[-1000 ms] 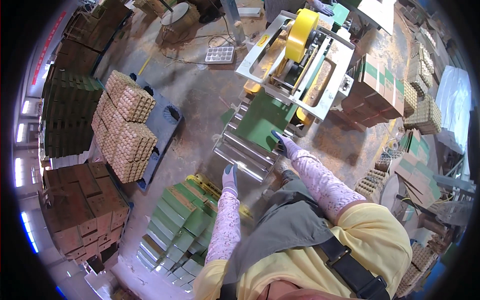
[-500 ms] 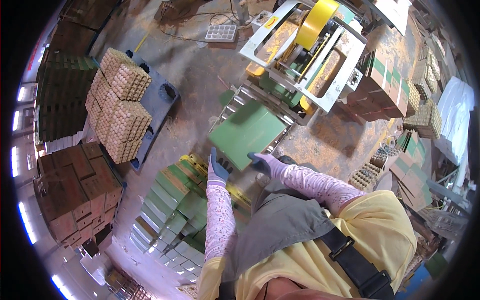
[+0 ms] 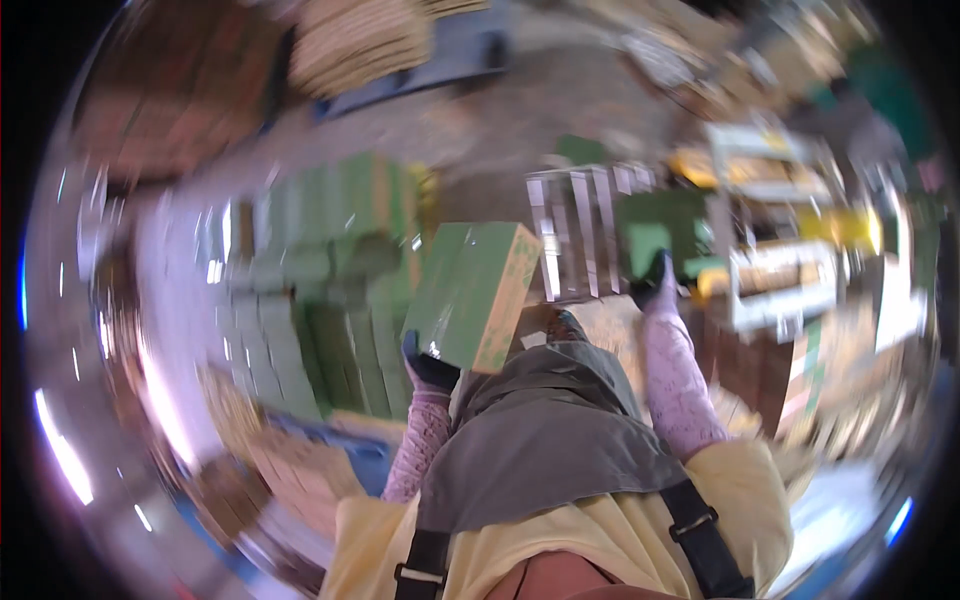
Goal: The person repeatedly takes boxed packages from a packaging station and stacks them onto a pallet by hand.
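A green carton point(image 3: 450, 290) with a brown printed side is tilted in front of me, left of my grey apron. My left hand point(image 3: 432, 370), in a dark glove, grips its near left corner, thumb up along the edge. My right hand point(image 3: 655, 283), also gloved, is apart from that carton, out to the right by the roller conveyor point(image 3: 580, 235). Its fingers look stretched out and hold nothing I can see. Just beyond it a second green box point(image 3: 650, 240) sits at the mouth of the carton-sealing machine point(image 3: 770, 230). Motion blurs that side.
On the left, green cartons point(image 3: 330, 230) are stacked in a broad block. Egg trays point(image 3: 360, 45) stand on a blue pallet point(image 3: 440, 75) at the far left, beside a pile of brown boxes point(image 3: 180, 90). Flattened cartons point(image 3: 780, 370) lean right of the machine.
My view has swung left, so the machine now appears at right. The green carton has left the rollers in my left hand. My right hand has come away from it.
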